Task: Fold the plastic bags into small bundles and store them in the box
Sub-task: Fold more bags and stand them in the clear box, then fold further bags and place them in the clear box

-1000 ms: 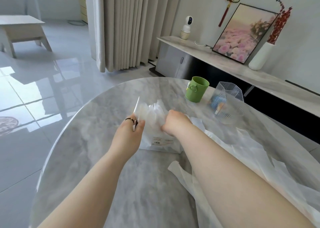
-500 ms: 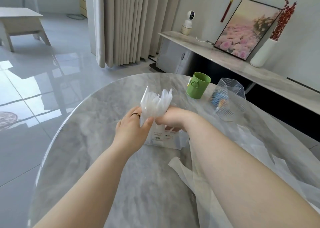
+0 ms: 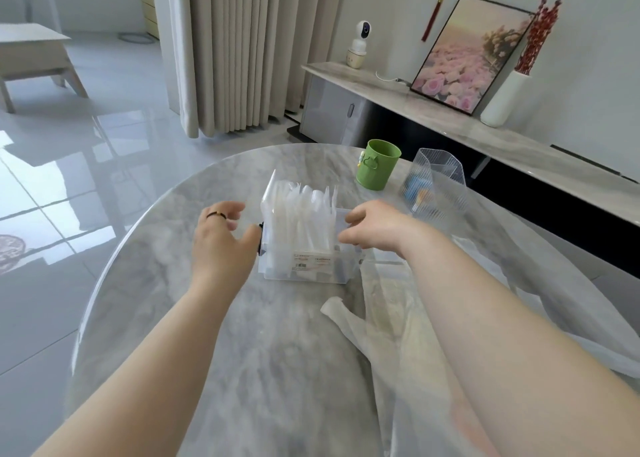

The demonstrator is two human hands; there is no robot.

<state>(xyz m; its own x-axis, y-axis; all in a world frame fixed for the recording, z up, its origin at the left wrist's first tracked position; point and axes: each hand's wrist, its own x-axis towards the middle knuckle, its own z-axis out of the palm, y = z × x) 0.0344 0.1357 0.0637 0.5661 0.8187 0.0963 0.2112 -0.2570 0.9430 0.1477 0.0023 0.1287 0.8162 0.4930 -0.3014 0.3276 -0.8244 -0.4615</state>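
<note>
A clear plastic box (image 3: pixel 277 269) with a printed label stands on the round marble table (image 3: pixel 145 283). Several folded white plastic bags (image 3: pixel 301 207) stand upright in it, their tips poking above the rim. My left hand (image 3: pixel 221 238), a ring on one finger, is just left of the box with fingers spread and the thumb near its side. At the box's right end, my right hand (image 3: pixel 377 224) hovers with loosely curled fingers holding nothing. Unfolded translucent bags (image 3: pixel 388 321) lie on the table under and beside my right forearm.
A green cup (image 3: pixel 377 165) and a ribbed clear container (image 3: pixel 436 186) stand behind the box to the right. More loose plastic (image 3: pixel 540 273) drapes over the table's right side. Beyond are a curtain, a sideboard with a picture and vase, and shiny floor to the left.
Both hands were holding a bundle of folded bags above the box. The bundle now stands in the box and both hands have let go, moving apart to its sides.
</note>
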